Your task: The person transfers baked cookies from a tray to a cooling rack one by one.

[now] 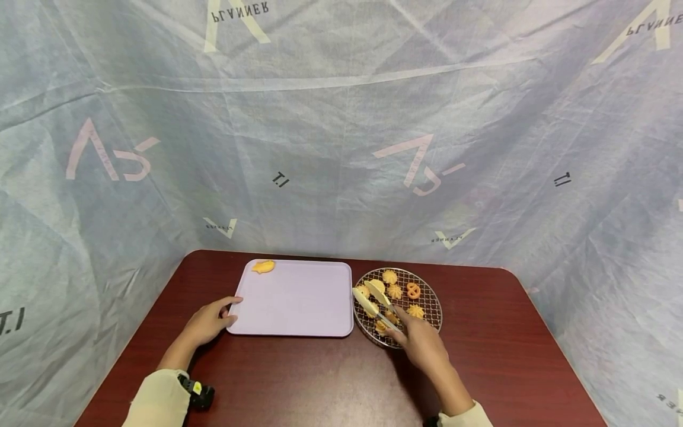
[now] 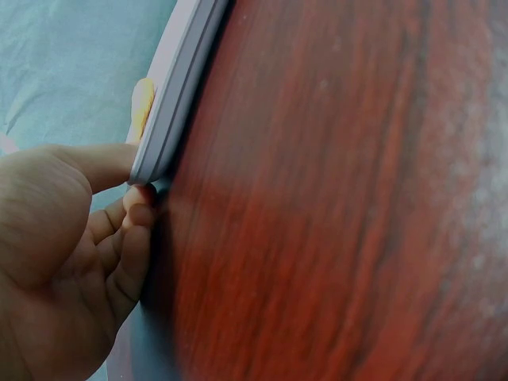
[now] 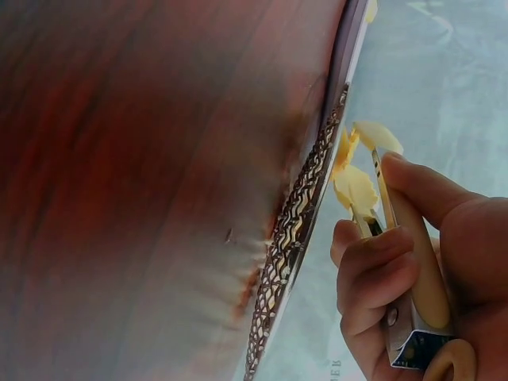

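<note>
At the left edge of a pale lilac tray (image 1: 299, 302), my left hand (image 1: 207, 320) grips the rim. In the left wrist view the thumb lies on top of the rim, with the other fingers curled below it. A yellow fish-shaped piece (image 1: 264, 267) lies in the tray's far left corner. My right hand (image 1: 424, 345) holds tongs (image 1: 366, 301) with cream-coloured tips over a round wire rack (image 1: 440, 311). Their two tips are spread apart, close over the cookies at the rack's left side. On the rack are several flower-shaped cookies (image 1: 390, 277) and a pretzel (image 1: 413, 290).
The tray and rack stand side by side on a dark red wooden table (image 1: 299, 379). Grey printed fabric (image 1: 341, 148) hangs behind the table and along both sides. A dark device (image 1: 201, 396) is strapped to the left wrist.
</note>
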Motion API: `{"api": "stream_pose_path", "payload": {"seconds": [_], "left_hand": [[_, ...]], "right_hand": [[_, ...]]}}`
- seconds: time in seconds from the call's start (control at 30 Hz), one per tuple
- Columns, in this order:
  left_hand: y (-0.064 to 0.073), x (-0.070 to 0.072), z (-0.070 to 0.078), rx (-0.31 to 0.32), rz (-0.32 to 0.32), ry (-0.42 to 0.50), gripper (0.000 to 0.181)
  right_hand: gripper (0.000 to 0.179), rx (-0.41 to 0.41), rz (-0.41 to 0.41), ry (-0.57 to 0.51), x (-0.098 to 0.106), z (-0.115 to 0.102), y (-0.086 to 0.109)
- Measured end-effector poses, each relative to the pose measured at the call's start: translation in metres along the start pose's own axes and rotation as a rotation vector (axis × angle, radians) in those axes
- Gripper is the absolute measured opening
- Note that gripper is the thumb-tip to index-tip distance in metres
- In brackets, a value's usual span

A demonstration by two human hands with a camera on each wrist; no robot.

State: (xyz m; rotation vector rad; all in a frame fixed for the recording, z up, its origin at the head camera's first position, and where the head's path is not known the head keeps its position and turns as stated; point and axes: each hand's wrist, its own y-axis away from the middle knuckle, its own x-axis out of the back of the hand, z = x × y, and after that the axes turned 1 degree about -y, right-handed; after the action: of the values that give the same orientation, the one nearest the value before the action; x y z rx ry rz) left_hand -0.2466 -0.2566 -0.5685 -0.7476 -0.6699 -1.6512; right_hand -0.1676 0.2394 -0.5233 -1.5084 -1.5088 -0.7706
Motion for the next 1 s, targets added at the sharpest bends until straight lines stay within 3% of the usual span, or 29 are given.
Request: {"api": "stream_pose_path", "payload": {"seconds": [1.0], "left_hand": [[-0.0007,-0.0003,-0.0012,-0.001,0.006,-0.001,0.045]], "right_hand": [[0.064,-0.026,-0.022,-0.012,0.0021,0.0003,-0.0028]]}}
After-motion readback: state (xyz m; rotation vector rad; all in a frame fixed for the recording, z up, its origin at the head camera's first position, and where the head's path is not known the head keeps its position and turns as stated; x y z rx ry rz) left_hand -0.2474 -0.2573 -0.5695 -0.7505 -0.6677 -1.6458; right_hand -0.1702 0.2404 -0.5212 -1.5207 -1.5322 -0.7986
